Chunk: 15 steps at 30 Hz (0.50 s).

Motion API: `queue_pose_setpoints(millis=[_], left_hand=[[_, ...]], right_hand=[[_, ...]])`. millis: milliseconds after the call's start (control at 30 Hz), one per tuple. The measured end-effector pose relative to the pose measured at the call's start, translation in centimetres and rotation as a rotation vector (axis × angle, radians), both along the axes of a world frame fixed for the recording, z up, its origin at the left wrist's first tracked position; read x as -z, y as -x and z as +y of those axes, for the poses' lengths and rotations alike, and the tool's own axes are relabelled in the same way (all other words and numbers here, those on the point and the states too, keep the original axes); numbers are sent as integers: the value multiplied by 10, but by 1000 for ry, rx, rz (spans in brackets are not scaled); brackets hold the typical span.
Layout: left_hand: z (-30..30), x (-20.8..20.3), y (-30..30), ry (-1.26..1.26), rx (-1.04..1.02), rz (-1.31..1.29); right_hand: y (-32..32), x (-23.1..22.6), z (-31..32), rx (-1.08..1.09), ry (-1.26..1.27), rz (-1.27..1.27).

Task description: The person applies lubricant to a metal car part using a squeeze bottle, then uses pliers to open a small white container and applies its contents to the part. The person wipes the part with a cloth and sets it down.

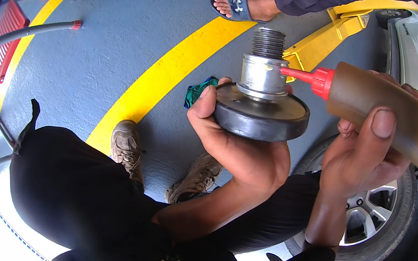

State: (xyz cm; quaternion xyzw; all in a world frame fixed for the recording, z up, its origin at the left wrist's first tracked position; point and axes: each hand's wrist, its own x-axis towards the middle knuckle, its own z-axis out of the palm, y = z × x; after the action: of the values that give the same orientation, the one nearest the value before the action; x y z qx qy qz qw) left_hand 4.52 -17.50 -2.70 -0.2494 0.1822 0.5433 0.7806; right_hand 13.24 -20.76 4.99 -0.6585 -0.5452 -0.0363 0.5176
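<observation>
- One green cloth (198, 92) bunches just left of the black disc (260, 123), beside our left hand (243, 150); we would keep it handy for drips.
- That hand cups the disc from below, thumb at its left edge, fingers curled around behind; we do well to hold it level.
- Rising from the disc's middle are a silver collar (263, 77) and, above that, a screw (268, 44); if we are oiling, turning the disc gradually should spread the liquid evenly.
- Right of the disc, a red nozzle (302, 76) aims at the collar; we cannot tell whether its tip touches.
- Farther right of the disc, our right hand (357, 157) grasps the brown bottle (377, 94), thumb along the near side; light squeezes would best avoid flooding.
</observation>
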Motion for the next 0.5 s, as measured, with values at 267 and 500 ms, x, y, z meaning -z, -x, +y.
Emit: queue_pose_setpoints(millis=[267, 500], left_hand=[[2, -3, 2, -8, -49, 32], [1, 0, 3, 14, -7, 106]], right_hand=[[5, -4, -2, -15, 83, 5], [8, -7, -3, 8, 63, 44]])
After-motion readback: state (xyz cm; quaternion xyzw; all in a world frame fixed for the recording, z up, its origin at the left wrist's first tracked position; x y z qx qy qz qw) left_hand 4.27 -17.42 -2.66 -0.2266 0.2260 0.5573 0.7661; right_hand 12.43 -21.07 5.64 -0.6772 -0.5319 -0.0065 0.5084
